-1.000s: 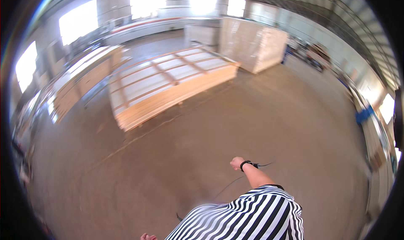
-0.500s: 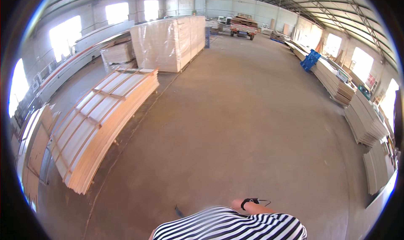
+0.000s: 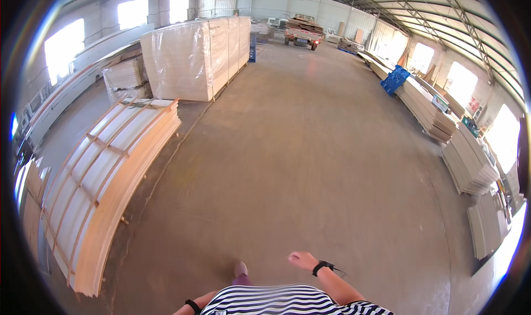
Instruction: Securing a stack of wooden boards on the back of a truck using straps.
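My right hand [image 3: 302, 260] swings out in front of my body over the bare concrete, its fingers loosely curled in and nothing showing in them. A black band [image 3: 323, 267] with a thin loose cord goes round that wrist. Of my left arm only a bit of forearm with a black wristband [image 3: 193, 306] shows at the lower edge; the left hand is out of the picture. Below my striped shirt one shoe [image 3: 240, 269] steps forward on the floor [image 3: 298, 166]. Neither arm touches any of the stacks around me.
To the left lies a long stack of boards [image 3: 110, 188] under wooden slats, with a plastic-wrapped block of panels [image 3: 177, 61] behind it. Board piles [image 3: 470, 163] and a blue object [image 3: 394, 80] line the right. Far ahead stands a loaded truck [image 3: 302, 33].
My right hand has swung forward into fuller view. My left wristband and a shoe have come into sight. The stacks on the left look nearer, and the view has shifted slightly right.
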Demonstrator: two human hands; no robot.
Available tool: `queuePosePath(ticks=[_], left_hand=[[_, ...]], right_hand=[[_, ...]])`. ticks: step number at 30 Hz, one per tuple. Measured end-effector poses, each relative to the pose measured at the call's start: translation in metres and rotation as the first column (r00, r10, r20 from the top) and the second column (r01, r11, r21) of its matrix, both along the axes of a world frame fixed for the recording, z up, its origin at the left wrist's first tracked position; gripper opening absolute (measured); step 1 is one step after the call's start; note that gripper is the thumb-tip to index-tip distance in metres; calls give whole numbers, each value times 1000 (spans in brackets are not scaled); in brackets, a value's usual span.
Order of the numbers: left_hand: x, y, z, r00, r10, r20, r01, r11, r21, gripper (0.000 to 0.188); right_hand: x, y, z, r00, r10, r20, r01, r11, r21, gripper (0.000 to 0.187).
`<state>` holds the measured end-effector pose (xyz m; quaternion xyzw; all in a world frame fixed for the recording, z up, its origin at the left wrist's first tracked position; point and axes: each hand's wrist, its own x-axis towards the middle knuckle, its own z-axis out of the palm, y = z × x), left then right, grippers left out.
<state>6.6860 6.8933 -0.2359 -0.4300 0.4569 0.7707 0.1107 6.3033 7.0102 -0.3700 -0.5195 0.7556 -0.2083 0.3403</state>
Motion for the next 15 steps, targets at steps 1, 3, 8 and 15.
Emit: queuePosePath(ticks=[1, 3, 8, 15], left_hand=[[-12, -30, 6, 1000, -20, 0, 20, 1000, 6, 38], [-41, -82, 32, 1000, -17, 2, 17, 1000, -16, 32], [-87, -219, -85, 898, -420, -129, 316, 821, -475, 32], [-269, -431, -125, 913, -375, -160, 168, 703, -691, 28]], right_hand=[[-25, -3, -20, 996, -86, 29, 85, 995, 48, 31], [-66, 25, -75, 951, -310, 13, 303, 935, 185, 28], [-126, 91, -134, 870, 368, -328, -24, 696, 717, 22], [-216, 56, -193, 993, -119, -13, 99, 754, 649, 19]])
